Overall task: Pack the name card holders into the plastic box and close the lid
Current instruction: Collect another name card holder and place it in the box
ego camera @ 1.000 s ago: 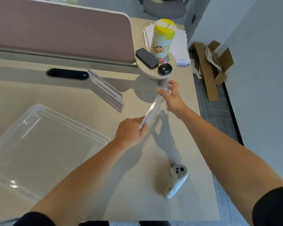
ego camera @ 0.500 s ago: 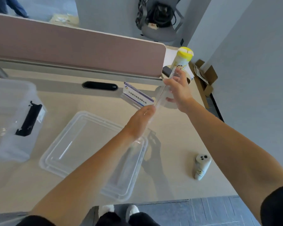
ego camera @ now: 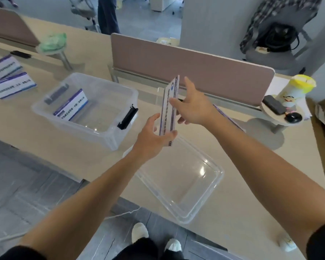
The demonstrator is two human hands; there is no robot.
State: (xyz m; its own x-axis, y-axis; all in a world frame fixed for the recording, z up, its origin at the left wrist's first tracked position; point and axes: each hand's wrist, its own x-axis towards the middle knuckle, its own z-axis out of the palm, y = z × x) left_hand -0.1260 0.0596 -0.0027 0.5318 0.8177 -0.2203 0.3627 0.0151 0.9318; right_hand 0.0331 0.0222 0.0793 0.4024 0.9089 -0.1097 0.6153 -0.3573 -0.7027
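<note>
A clear name card holder [ego camera: 168,109] with a white and purple card is held edge-on in the air between both hands. My left hand [ego camera: 154,137] grips its near end, and my right hand [ego camera: 191,104] grips its far side. It hovers to the right of the clear plastic box [ego camera: 109,136], which has black latches and one card holder [ego camera: 71,105] standing inside. The box's transparent lid [ego camera: 180,177] lies flat on the desk below my hands. Two more card holders [ego camera: 9,79] stand at the far left. Another card holder [ego camera: 227,115] lies partly hidden behind my right arm.
A brown partition panel [ego camera: 195,64] runs behind the box. A small round shelf [ego camera: 283,113] at the right carries a yellow-lidded canister [ego camera: 296,89], a black case and a black mouse. A white controller [ego camera: 287,243] lies near the desk's front right corner. The desk's front edge runs diagonally below the lid.
The view has swung left, bringing the plastic box fully into sight. Both hands have carried the card holder leftward, from near the round shelf to above the lid beside the box.
</note>
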